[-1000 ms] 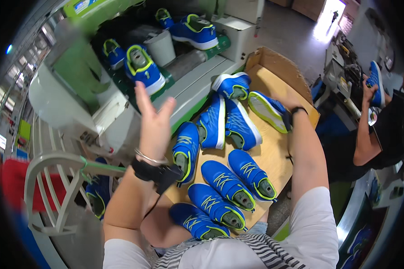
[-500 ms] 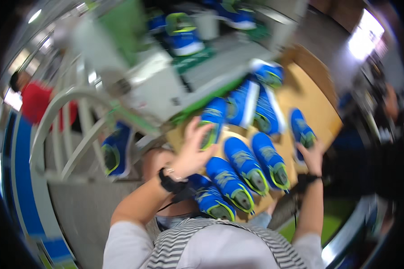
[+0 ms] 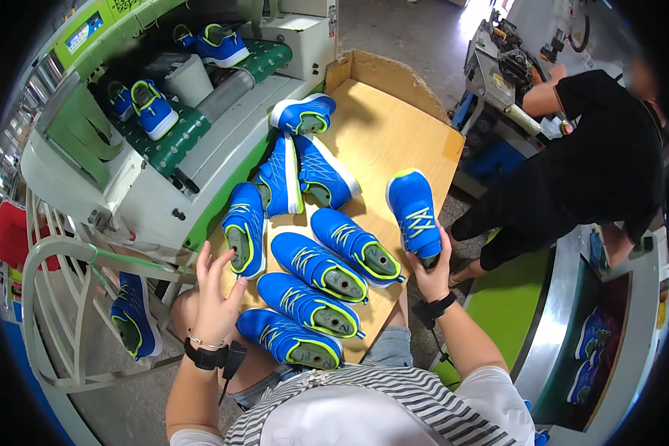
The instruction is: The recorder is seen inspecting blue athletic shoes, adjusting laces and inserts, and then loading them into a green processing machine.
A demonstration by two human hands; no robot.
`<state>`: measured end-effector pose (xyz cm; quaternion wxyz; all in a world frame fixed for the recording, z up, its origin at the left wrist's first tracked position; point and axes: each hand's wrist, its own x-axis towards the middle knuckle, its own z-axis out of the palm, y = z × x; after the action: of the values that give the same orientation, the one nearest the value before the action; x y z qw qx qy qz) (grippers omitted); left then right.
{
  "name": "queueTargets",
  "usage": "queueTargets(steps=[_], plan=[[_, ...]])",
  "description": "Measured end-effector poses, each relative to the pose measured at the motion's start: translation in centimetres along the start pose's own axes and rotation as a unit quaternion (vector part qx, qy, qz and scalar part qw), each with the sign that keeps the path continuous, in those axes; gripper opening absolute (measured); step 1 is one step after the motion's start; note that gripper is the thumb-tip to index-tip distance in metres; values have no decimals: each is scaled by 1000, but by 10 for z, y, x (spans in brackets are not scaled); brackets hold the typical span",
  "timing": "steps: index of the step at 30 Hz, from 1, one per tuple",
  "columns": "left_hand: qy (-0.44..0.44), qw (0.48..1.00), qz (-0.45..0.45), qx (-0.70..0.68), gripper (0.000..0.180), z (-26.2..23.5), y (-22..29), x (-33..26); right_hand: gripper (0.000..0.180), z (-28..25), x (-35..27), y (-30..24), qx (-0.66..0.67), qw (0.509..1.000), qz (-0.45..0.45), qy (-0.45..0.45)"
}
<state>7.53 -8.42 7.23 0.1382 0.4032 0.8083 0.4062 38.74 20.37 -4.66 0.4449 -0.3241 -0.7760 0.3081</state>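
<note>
At the right side of the wooden tabletop, my right hand grips a blue sneaker by its heel, toe pointing away from me. The sneaker has lime-green trim and laces. My left hand, fingers spread, is at the heel of another blue sneaker by the table's left edge; whether the fingertips touch it I cannot tell. Between my hands several matching sneakers lie in a slanted row, heels toward me, with grey-green lasts in their openings. Further back, two sneakers lean together beside one lying crosswise.
The wooden table has a raised rim at its far end. Left of it runs a machine with a green conveyor carrying more sneakers. A white metal rack holds a sneaker. At right a co-worker in black stands by another machine.
My view has turned rightward, bringing the co-worker into fuller sight. The sneaker in my right hand stays gripped. My left fingers have spread away from the left sneaker's opening.
</note>
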Motion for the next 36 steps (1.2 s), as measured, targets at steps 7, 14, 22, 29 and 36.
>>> queueTargets(steps=[7,14,22,29,36], plan=[[10,1000,-7,11,49,-2,-8,-3,92,4,-5,-3,-34,992,-114,-35],[23,1000,-16,11,59,10,-21,10,90,-4,-9,-8,39,999,-25,-29],[30,999,-28,7,57,13,-26,12,84,0,-5,-28,31,999,34,-17],[59,998,4,37,58,23,-14,19,83,-2,4,-23,21,995,97,-7],[74,996,6,55,66,29,-25,29,83,-1,21,-45,-70,988,25,-133]])
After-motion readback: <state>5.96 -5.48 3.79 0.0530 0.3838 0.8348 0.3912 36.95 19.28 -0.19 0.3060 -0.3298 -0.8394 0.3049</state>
